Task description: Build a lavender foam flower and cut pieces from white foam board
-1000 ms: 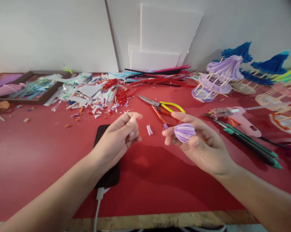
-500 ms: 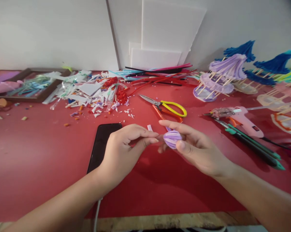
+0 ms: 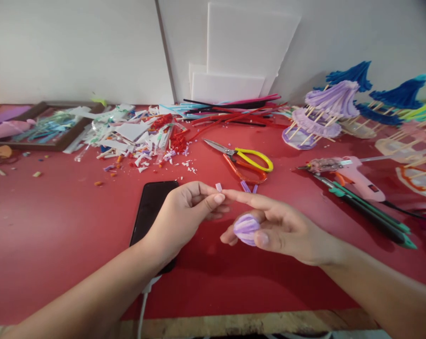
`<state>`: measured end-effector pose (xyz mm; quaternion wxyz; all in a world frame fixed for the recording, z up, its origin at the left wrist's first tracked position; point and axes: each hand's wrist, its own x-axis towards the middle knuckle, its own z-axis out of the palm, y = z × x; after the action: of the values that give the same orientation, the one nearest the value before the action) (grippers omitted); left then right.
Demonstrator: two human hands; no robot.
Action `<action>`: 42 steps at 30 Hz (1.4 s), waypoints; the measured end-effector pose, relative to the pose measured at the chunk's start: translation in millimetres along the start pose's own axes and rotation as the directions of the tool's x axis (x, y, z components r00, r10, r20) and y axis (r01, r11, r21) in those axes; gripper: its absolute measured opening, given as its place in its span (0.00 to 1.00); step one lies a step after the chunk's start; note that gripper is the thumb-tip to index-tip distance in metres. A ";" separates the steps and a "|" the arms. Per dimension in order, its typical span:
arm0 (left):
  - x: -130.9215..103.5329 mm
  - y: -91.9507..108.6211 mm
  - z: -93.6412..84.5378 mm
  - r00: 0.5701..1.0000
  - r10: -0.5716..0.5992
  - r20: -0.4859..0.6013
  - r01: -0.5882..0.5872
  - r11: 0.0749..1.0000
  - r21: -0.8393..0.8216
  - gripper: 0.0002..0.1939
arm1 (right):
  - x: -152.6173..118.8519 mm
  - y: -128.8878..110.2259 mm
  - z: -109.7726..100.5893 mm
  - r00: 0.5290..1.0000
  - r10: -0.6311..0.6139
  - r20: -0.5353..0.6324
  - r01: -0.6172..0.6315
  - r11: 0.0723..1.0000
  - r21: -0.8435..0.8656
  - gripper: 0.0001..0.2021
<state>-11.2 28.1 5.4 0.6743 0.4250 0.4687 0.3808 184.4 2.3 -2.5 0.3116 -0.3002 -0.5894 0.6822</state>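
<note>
My right hand (image 3: 287,230) holds a small striped purple and white ball (image 3: 246,229) between its thumb and lower fingers, over the red table (image 3: 269,287). Its index finger stretches left and meets the fingertips of my left hand (image 3: 188,212). The left thumb and index finger are pinched together; what they hold, if anything, is too small to make out. Just beyond those fingertips shows a small pale strip (image 3: 218,187). Short purple pieces (image 3: 245,187) lie by the orange handle of the scissors (image 3: 251,160).
A phone (image 3: 151,207) with a white cable lies under my left wrist. Scraps (image 3: 135,136) and pipe cleaners (image 3: 234,110) cover the back. On the right are a pink glue gun (image 3: 363,179), a black and green tool (image 3: 372,214) and tiered purple (image 3: 333,101) and blue models (image 3: 398,94).
The striped ball has moved down and slightly left in my right hand, away from my left fingertips. My right index finger now reaches the left fingertips, and the purple pieces by the scissors are uncovered.
</note>
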 end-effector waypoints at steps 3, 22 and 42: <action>-0.3 -0.5 -0.5 0.998 -0.045 0.039 0.047 0.998 -0.047 0.09 | -0.8 0.9 2.6 0.998 -0.002 -0.058 -0.009 0.982 -0.188 0.35; -4.5 -5.7 -0.8 0.982 0.172 0.073 -0.177 0.981 0.076 0.05 | 0.9 9.3 4.4 0.979 -0.051 -0.199 -0.076 0.811 -0.580 0.38; -12.0 -13.8 -4.1 0.478 0.699 0.531 -0.823 0.145 0.550 0.14 | 3.3 13.8 14.0 0.860 -0.371 -0.350 -0.101 0.549 -0.830 0.32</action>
<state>-16.8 13.2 -4.6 0.1739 0.8649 0.2460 0.4014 170.4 -5.3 -14.6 0.3252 -0.5237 -0.7619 0.1986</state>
